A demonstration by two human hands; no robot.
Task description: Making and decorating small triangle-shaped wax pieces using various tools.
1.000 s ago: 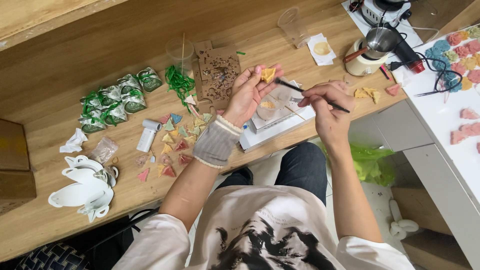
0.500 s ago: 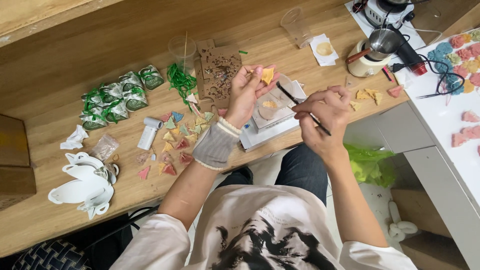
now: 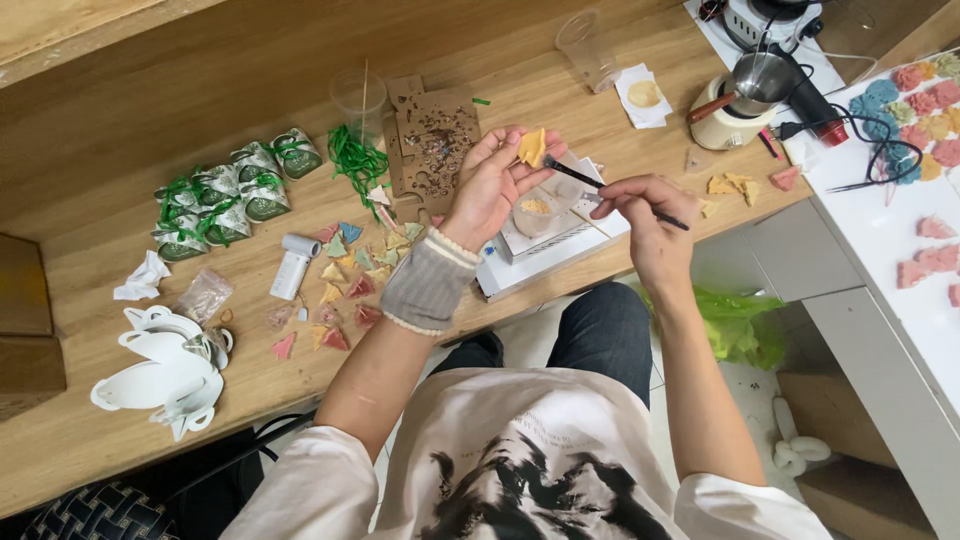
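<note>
Wooden desk (image 3: 620, 95) edge sits just under both hands, clutter crowding either side. Left hand (image 3: 492, 185) pinches a yellow piece (image 3: 532, 146) over the cup (image 3: 537, 210); right hand (image 3: 645, 215) grips a brush (image 3: 610, 190), tip touching it.

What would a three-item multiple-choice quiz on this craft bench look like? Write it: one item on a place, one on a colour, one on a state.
1. Where is the small yellow piece?
A. in the left hand's fingers
B. in the clear cup
C. on the floor

2. What colour are the ribbons on the wrapped packets?
A. red
B. green
C. blue

3. How does the right hand stand?
A. flat on the table
B. gripping a thin dark brush
C. inside a bag

Answers: 1 A, the left hand pinches the piece above the table. 2 B, green bows top each packet. 3 B, the brush runs from its fingers toward the piece.
</note>
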